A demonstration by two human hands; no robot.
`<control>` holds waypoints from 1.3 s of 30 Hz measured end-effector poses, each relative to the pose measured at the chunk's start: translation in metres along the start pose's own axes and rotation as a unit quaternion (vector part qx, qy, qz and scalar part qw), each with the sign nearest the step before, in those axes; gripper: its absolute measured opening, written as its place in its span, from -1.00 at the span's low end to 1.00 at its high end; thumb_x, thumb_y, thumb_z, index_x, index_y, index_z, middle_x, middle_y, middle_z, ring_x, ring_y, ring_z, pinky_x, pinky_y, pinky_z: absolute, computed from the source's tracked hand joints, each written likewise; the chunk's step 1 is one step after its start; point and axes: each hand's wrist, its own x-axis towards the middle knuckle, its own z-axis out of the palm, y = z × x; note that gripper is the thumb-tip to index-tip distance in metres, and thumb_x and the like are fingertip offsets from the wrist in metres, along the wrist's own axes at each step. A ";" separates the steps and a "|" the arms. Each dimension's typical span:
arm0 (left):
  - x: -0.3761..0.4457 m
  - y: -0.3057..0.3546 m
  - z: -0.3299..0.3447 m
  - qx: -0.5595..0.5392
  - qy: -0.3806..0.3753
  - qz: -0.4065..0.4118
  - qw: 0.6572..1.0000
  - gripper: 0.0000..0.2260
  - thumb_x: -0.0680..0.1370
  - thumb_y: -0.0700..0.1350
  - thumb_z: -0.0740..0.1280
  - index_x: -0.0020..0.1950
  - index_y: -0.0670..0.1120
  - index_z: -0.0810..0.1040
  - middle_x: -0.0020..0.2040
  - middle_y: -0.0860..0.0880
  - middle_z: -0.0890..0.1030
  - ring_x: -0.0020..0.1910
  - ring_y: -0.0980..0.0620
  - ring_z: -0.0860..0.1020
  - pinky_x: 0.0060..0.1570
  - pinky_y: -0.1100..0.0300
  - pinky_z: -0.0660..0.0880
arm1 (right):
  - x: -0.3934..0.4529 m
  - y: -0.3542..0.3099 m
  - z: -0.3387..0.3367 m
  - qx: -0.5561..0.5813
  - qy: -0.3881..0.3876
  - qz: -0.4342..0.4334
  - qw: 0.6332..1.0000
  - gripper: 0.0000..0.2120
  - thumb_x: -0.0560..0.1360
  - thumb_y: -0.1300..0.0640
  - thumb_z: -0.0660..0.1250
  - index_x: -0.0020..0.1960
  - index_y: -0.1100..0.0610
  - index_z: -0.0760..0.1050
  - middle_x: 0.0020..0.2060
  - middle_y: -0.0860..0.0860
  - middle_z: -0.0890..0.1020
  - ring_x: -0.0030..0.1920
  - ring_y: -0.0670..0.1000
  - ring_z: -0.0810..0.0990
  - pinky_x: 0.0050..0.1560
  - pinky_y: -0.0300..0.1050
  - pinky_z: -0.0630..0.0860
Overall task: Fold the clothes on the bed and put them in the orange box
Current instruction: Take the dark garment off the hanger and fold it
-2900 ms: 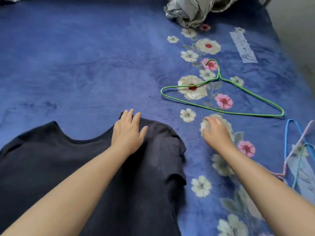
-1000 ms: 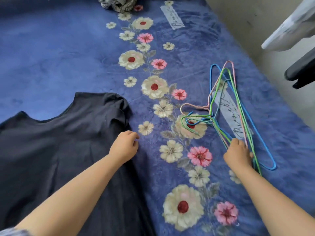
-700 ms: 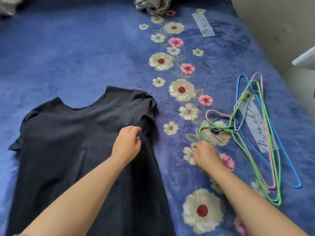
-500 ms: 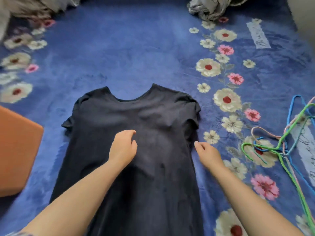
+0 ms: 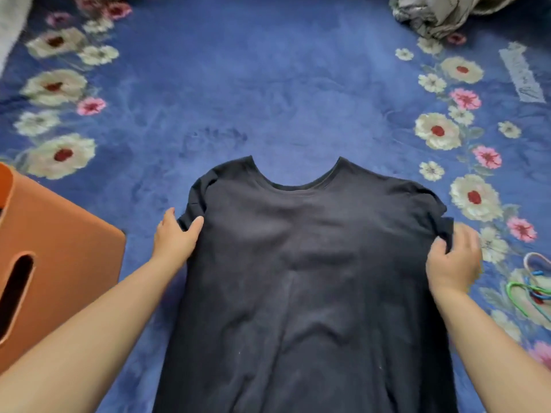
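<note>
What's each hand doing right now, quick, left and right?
Left hand: pinches the left sleeve edge of the black shirt between thumb and fingers.
Right hand: fingers curled round the shirt's right sleeve edge.

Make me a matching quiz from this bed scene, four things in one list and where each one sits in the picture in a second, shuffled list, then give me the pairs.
Things:
1. dark shirt
2. orange box
3. hangers
4. crumpled grey cloth

Places:
A. top right corner
B. left edge, beside the left hand
C. middle, spread flat on the blue blanket
D. right edge, past the right hand

Pairs: 1-C, 2-B, 3-D, 4-A
</note>
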 end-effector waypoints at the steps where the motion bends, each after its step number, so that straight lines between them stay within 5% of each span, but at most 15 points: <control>1: 0.015 0.010 -0.002 -0.005 -0.008 0.017 1.000 -0.38 0.56 0.04 0.26 0.49 -0.22 0.12 0.45 -0.20 0.25 0.43 -0.15 0.22 0.38 0.00 0.17 | 0.005 0.000 -0.001 -0.031 0.032 0.019 0.999 -0.56 0.44 0.12 0.13 0.24 0.36 0.38 0.33 0.26 0.35 0.29 0.24 0.35 0.17 0.09 0.29; 4: 0.038 0.026 -0.008 -0.011 -0.022 0.026 0.999 -0.42 0.58 0.04 0.21 0.48 -0.24 0.15 0.43 -0.19 0.31 0.42 -0.14 0.27 0.35 0.03 0.19 | 0.015 0.000 0.007 -0.125 0.053 0.072 0.988 -0.34 0.24 0.15 0.06 0.33 0.32 0.28 0.43 0.23 0.19 0.39 0.25 0.21 0.35 0.19 0.15; 9: 0.080 0.058 0.001 -0.003 -0.087 0.030 0.996 -0.48 0.55 0.04 0.29 0.42 -0.18 0.31 0.36 -0.16 0.41 0.32 -0.15 0.39 0.30 0.00 0.31 | 0.050 -0.037 0.067 -0.203 -0.116 -0.151 0.960 -0.52 0.49 0.19 0.27 0.37 0.31 0.30 0.39 0.21 0.32 0.41 0.19 0.23 0.41 0.10 0.11; 12: 0.097 0.067 0.007 -0.021 -0.137 0.036 0.990 -0.83 0.53 -0.07 0.34 0.04 -0.15 0.55 0.08 -0.16 0.59 0.07 -0.17 0.55 0.13 -0.01 0.46 | 0.084 -0.056 0.105 -0.278 -0.206 -0.150 0.926 -0.41 0.50 0.05 0.30 0.42 0.24 0.18 0.41 0.15 0.27 0.45 0.14 0.16 0.43 0.11 0.08; 14: 0.101 0.073 0.012 -0.035 -0.145 0.067 0.987 -0.91 0.57 -0.11 0.28 -0.06 -0.10 0.53 -0.03 -0.12 0.60 0.02 -0.14 0.56 0.05 0.05 0.47 | 0.104 -0.060 0.114 -0.344 -0.244 -0.124 0.898 -0.60 0.49 0.02 0.30 0.21 0.21 0.31 0.27 0.16 0.41 0.32 0.17 0.33 0.32 0.12 0.20; 16: 0.106 0.080 0.012 -0.011 -0.100 0.137 0.985 -0.88 0.60 -0.09 0.21 -0.07 -0.08 0.50 -0.11 -0.05 0.57 -0.05 -0.07 0.51 -0.10 0.13 0.41 | 0.116 -0.064 0.115 -0.361 -0.261 -0.147 0.883 -0.81 0.51 0.05 0.25 -0.05 0.18 0.35 0.11 0.19 0.52 0.08 0.17 0.45 0.00 -0.01 0.35; 19: 0.108 0.097 0.001 0.150 0.007 0.241 0.959 -0.78 0.62 -0.03 0.15 -0.06 -0.12 0.51 -0.17 -0.12 0.56 -0.13 -0.11 0.45 -0.25 0.11 0.25 | 0.128 -0.076 0.109 -0.348 -0.195 -0.247 0.883 -0.85 0.54 0.16 0.19 -0.07 0.24 0.43 0.02 0.24 0.55 0.01 0.24 0.52 -0.21 -0.06 0.27; 22: 0.114 0.115 -0.013 0.315 0.102 0.310 0.891 -0.69 0.62 0.03 0.07 -0.03 -0.16 0.49 -0.14 -0.19 0.58 -0.18 -0.20 0.49 -0.33 0.12 0.24 | 0.145 -0.093 0.099 -0.361 -0.104 -0.319 0.870 -0.81 0.53 0.17 0.22 -0.02 0.30 0.48 -0.04 0.25 0.54 -0.05 0.29 0.54 -0.25 -0.03 0.26; 27: 0.133 0.132 -0.021 0.375 0.146 0.323 0.857 -0.67 0.63 0.05 -0.01 -0.06 -0.13 0.42 -0.26 -0.10 0.53 -0.31 -0.10 0.38 -0.47 0.20 0.11 | 0.166 -0.115 0.106 -0.275 -0.033 -0.411 0.869 -0.87 0.39 0.27 0.32 -0.29 0.33 0.50 -0.36 0.25 0.51 -0.37 0.28 0.54 -0.44 -0.08 0.33; 31: 0.134 0.117 -0.004 0.402 0.091 0.275 0.869 -0.69 0.63 0.08 -0.01 -0.06 -0.10 0.39 -0.16 -0.12 0.56 -0.24 -0.13 0.45 -0.39 0.16 0.24 | 0.157 -0.097 0.125 -0.343 -0.115 -0.314 0.878 -0.81 0.54 0.17 0.20 0.03 0.28 0.49 -0.04 0.24 0.50 0.00 0.26 0.49 -0.21 -0.03 0.30; 34: 0.132 0.104 0.005 0.398 -0.003 0.207 0.894 -0.62 0.55 0.22 0.11 -0.14 -0.09 0.40 -0.14 -0.07 0.54 -0.12 -0.11 0.48 -0.29 0.13 0.32 | 0.144 -0.073 0.132 -0.386 -0.208 -0.252 0.863 -0.79 0.59 0.12 0.09 0.09 0.21 0.39 0.07 0.20 0.49 0.05 0.22 0.49 -0.14 -0.04 0.32; 39: 0.122 0.112 -0.006 0.289 0.030 0.276 0.916 -0.73 0.52 0.01 0.31 -0.27 -0.09 0.34 -0.24 -0.12 0.50 -0.15 -0.16 0.47 -0.26 0.10 0.27 | 0.138 -0.084 0.114 -0.323 -0.161 -0.228 0.904 -0.81 0.55 0.21 0.10 0.11 0.24 0.39 0.05 0.32 0.53 0.04 0.29 0.50 -0.17 -0.04 0.31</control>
